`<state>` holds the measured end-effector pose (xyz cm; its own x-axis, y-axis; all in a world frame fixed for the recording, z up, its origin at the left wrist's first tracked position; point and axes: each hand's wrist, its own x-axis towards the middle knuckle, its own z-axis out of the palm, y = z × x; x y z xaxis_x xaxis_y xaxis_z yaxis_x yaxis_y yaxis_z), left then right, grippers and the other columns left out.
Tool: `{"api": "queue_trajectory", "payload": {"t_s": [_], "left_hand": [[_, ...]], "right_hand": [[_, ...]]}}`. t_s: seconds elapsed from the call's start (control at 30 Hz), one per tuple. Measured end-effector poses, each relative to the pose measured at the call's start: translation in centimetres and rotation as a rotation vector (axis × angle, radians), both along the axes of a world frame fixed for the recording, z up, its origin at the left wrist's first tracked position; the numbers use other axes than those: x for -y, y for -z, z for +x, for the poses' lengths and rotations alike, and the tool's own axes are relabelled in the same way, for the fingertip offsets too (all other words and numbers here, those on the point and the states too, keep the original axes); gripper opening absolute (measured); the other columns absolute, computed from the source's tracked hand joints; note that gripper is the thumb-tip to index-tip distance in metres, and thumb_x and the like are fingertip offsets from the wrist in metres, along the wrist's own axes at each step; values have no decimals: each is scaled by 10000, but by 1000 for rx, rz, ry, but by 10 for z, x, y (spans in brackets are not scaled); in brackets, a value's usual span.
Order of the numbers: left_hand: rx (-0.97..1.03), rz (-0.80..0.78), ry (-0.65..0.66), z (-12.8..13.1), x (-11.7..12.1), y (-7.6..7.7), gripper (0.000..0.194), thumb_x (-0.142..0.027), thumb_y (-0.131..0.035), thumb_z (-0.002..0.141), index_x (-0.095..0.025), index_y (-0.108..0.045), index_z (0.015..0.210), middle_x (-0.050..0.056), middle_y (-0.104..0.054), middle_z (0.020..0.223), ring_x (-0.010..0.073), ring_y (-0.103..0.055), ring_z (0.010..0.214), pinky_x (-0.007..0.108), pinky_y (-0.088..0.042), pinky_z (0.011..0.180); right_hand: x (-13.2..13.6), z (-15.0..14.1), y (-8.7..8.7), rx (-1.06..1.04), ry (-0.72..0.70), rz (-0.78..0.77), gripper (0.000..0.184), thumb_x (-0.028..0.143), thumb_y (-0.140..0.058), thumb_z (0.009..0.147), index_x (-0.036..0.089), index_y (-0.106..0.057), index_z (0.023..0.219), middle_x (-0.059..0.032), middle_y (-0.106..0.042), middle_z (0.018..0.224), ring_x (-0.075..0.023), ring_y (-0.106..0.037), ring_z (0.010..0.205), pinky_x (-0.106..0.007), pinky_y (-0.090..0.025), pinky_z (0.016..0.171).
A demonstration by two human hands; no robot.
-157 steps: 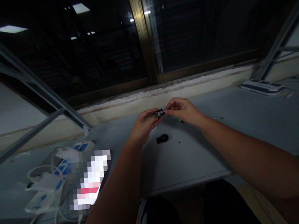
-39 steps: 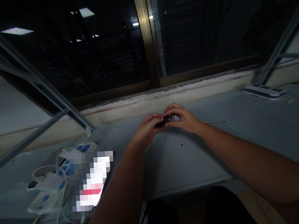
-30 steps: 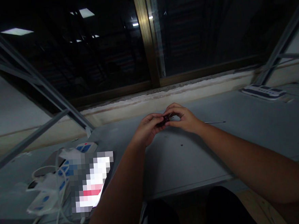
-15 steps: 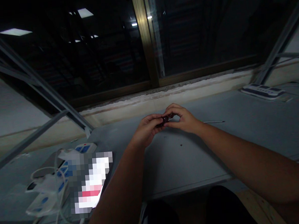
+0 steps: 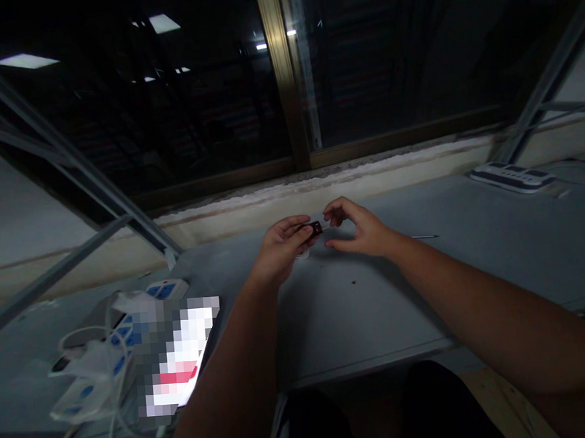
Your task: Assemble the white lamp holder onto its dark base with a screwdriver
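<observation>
My left hand (image 5: 282, 246) is closed around a small dark reddish-brown block (image 5: 316, 229), gripping it between thumb and fingers above the table. A thin pale pin or wire (image 5: 326, 227) sticks out of the block's right end. Just right of it is my right hand (image 5: 358, 229), thumb and curled fingers apart around a gap, and I see nothing held there. Under my left hand, part of a white rounded thing (image 5: 302, 253) shows on the table; its kind is unclear. Beyond my right wrist lies a thin metal rod (image 5: 425, 237), partly hidden by the arm.
On the grey table (image 5: 330, 323), a lit phone (image 5: 184, 353) with a blurred screen lies at the left, beside white power strips (image 5: 87, 393) and tangled cables. Another power strip (image 5: 512, 177) sits at the far right. A window (image 5: 203, 85) and metal frame bars (image 5: 105, 199) stand behind.
My right hand has let go of the block and its fingers have spread apart. The left hand has shifted slightly left with the block, uncovering the white rounded thing below.
</observation>
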<state>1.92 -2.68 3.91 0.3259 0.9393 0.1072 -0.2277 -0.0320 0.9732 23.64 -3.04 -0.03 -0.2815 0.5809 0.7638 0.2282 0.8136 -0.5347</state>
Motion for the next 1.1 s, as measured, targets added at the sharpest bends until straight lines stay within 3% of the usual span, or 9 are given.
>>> {"api": "queue_trajectory", "payload": {"t_s": [0.2, 0.27, 0.33, 0.43, 0.53, 0.67, 0.8, 0.97, 1.1], "left_hand": [[209, -86, -217, -6, -8, -7, 163, -154, -696, 737, -120, -663, 893, 61, -694, 792, 147, -664, 657, 246, -494, 604], [279, -117, -270, -9, -13, -9, 127, -189, -668, 729, -143, -626, 840, 24, -633, 721, 122, -603, 594, 223, -431, 533], [305, -134, -288, -12, -16, -10, 139, -242, -671, 729, -170, -571, 792, -8, -573, 669, 106, -550, 550, 213, -376, 490], [352, -191, -287, -14, -17, -12, 217, -286, -694, 726, -193, -499, 748, -33, -519, 629, 95, -505, 517, 209, -328, 462], [373, -237, -269, -13, -14, -14, 251, -277, -725, 715, -195, -492, 761, -47, -500, 615, 83, -480, 498, 198, -282, 441], [373, -248, -248, -12, -11, -14, 307, -274, -766, 703, -201, -473, 759, -66, -459, 592, 70, -440, 472, 193, -235, 424], [349, -274, -214, -13, -13, -10, 307, -211, -732, 680, -203, -428, 722, -65, -441, 590, 64, -441, 478, 187, -259, 434], [306, -282, -203, -16, -17, -5, 286, -135, -617, 629, -212, -356, 720, -52, -447, 594, 100, -534, 541, 203, -380, 514], [215, -262, -173, -15, -15, -1, 368, -55, -613, 587, -226, -375, 808, -57, -509, 637, 131, -588, 583, 223, -414, 550]], "right_hand": [[-9, 13, 0, 148, 167, 18, 195, 238, -656, 893, 197, -617, 1080, -76, -632, 1045, -185, -602, 901, -343, -511, 804], [-11, 11, 4, 233, 145, -1, 139, 228, -653, 889, 186, -661, 1022, -74, -652, 995, -195, -619, 902, -350, -518, 818], [-11, 4, 10, 310, 79, -15, 247, 228, -680, 875, 184, -691, 1117, -87, -682, 1059, -216, -645, 984, -375, -531, 906], [-7, -14, 19, 456, 13, -7, 559, 259, -708, 880, 202, -590, 1424, -143, -612, 1382, -274, -578, 1274, -456, -467, 1110], [-4, -35, 24, 565, 44, -21, 579, 305, -697, 909, 213, -569, 1467, -164, -493, 1547, -308, -482, 1404, -499, -402, 1178], [-8, -47, 25, 543, 128, -93, 276, 227, -664, 900, 167, -741, 1158, -161, -669, 1255, -276, -617, 1163, -435, -467, 1061], [-18, -35, 24, 394, 256, -190, 125, 251, -669, 874, 147, -727, 914, -115, -688, 973, -213, -622, 903, -350, -475, 879], [-30, -15, 25, 95, 355, -368, 413, 548, -566, 944, 176, -640, 779, -30, -627, 707, -159, -563, 667, -286, -432, 671], [-34, -11, 24, -91, 302, -435, 473, 615, -476, 962, 195, -625, 801, -21, -639, 747, -147, -567, 666, -269, -455, 645]]}}
